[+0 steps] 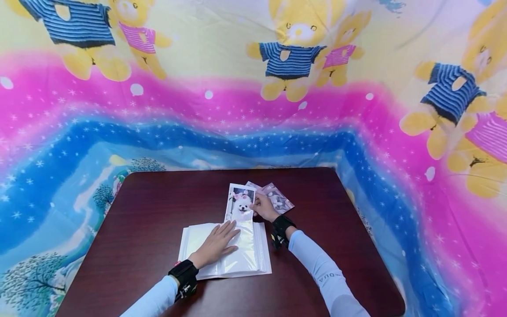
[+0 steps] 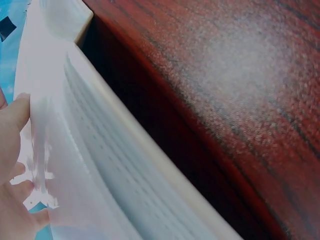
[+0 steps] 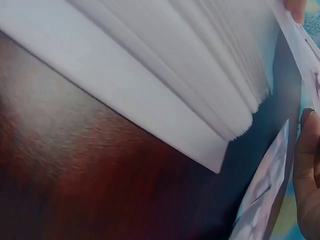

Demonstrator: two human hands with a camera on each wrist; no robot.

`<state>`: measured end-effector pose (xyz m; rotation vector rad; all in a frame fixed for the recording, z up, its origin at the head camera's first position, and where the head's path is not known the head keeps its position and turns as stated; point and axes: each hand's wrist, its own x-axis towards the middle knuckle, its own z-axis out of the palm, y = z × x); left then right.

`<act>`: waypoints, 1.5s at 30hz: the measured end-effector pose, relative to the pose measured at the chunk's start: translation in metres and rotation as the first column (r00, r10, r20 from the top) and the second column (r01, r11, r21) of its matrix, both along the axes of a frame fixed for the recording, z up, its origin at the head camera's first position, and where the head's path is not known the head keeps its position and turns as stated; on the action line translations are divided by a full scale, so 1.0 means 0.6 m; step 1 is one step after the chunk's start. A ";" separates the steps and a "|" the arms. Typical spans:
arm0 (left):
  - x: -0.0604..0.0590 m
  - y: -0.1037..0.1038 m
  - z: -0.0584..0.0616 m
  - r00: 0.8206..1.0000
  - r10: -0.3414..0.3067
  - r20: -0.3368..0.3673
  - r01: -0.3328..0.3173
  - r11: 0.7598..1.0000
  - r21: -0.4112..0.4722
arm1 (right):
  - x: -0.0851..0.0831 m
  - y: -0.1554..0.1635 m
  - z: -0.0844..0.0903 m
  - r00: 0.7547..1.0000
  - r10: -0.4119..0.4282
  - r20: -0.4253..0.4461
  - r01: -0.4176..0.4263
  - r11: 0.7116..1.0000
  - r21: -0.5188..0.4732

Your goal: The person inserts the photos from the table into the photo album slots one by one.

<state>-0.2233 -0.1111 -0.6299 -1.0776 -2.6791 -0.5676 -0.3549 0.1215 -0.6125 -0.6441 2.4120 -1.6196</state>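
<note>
One white-dog photo (image 1: 240,202), pinched by the right hand (image 1: 265,208), is at the far edge of the photo album (image 1: 242,260), between the tabletop (image 1: 166,198) side edges; the left hand (image 1: 215,245) rests spread on the album.

Open photo album (image 1: 246,260) on the table (image 1: 166,198), with glossy clear sleeves over white pages and many leaves stacked inside. At the far edge of the right-hand page, slightly tilted, a white-bordered dog photo (image 1: 241,204) with fluffy white fur and pink head ornaments in view, lower end overlapping the album.
</note>
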 end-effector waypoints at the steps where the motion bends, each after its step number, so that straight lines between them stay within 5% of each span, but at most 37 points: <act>1: 0.000 0.000 -0.001 1.000 0.000 -0.003 0.000 1.000 0.002 | -0.002 -0.001 0.001 1.000 0.010 -0.020 -0.009 1.000 0.019; 5: 0.001 -0.002 -0.002 1.000 0.005 -0.003 -0.005 1.000 -0.007 | -0.005 -0.008 0.005 0.996 0.084 -0.035 -0.081 0.993 0.088; 10: 0.004 -0.003 0.002 1.000 0.005 0.001 -0.005 1.000 -0.008 | -0.004 -0.012 0.010 0.984 0.159 0.082 -0.165 0.983 0.080; 18: 0.023 0.012 -0.002 0.992 -0.062 -0.107 0.062 0.998 -0.008 | -0.014 -0.019 0.022 0.960 0.079 0.268 -0.065 0.996 -0.061; 25: 0.047 0.019 -0.009 0.984 -0.082 -0.156 0.073 0.995 -0.063 | -0.025 -0.031 0.023 0.986 0.079 0.148 -0.079 0.997 -0.007; 36: 0.068 0.015 -0.008 0.996 -0.054 -0.069 0.046 0.992 -0.117 | 0.016 -0.032 0.075 0.971 0.221 0.095 -0.219 0.975 -0.032; 45: 0.072 0.022 -0.016 0.995 -0.033 -0.099 0.023 0.995 -0.101 | 0.007 -0.018 0.023 0.966 0.228 0.117 -0.230 0.973 0.005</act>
